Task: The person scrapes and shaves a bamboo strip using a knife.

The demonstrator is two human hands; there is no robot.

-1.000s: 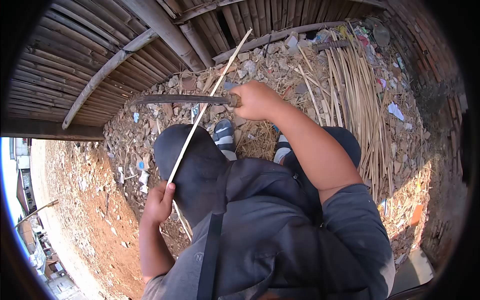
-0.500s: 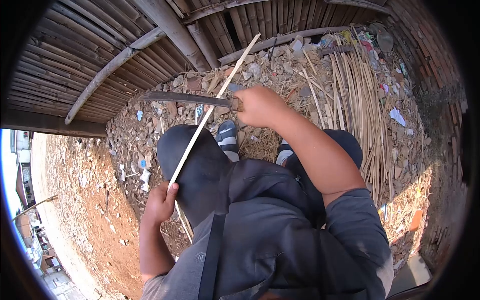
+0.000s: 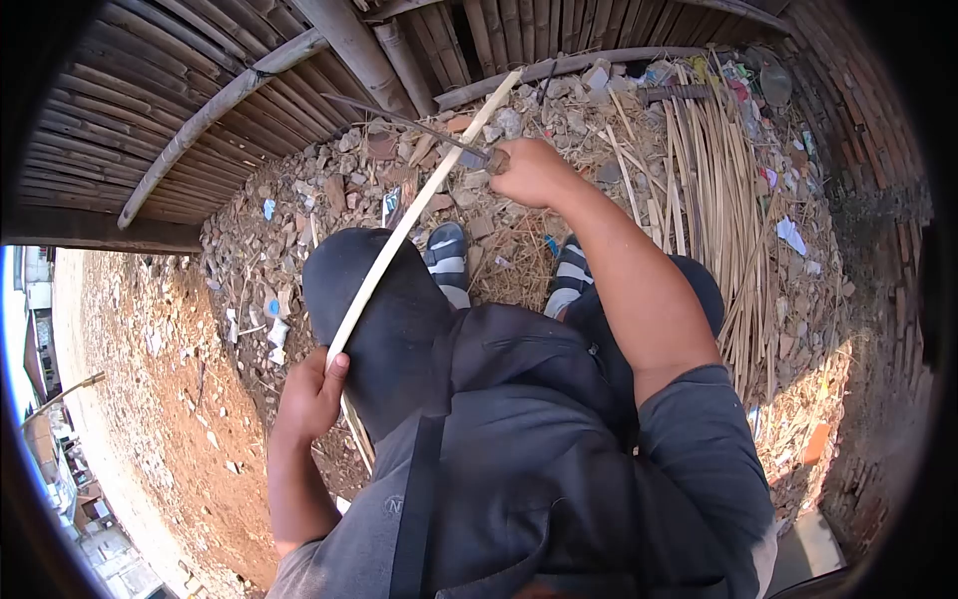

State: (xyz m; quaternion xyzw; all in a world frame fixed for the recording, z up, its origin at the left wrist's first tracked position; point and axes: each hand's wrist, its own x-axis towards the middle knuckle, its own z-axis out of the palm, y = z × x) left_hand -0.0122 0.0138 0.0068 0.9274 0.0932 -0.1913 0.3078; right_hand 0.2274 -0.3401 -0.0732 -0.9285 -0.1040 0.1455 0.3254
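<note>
My left hand (image 3: 309, 395) is closed around the lower end of a long pale bamboo strip (image 3: 404, 228), thumb pressed on it, beside my left knee. The strip slants up and away to the right across the dark trouser leg. My right hand (image 3: 529, 174) grips the short handle of a machete (image 3: 399, 120), its long dark blade pointing left. Near the handle, the blade crosses the upper part of the strip and seems to touch it. Seen nearly edge-on, the blade looks thin.
A pile of split bamboo strips (image 3: 723, 190) lies to the right, near a brick wall (image 3: 863, 130). Bamboo slat panels (image 3: 150, 110) stand at the left and back. Rubble and litter (image 3: 364, 165) cover the ground around my sandals (image 3: 448, 262).
My right hand has risen slightly, and the machete has turned from nearly level to tip-up, edge-on to view. The strip now shows a broader face. My left hand keeps its hold.
</note>
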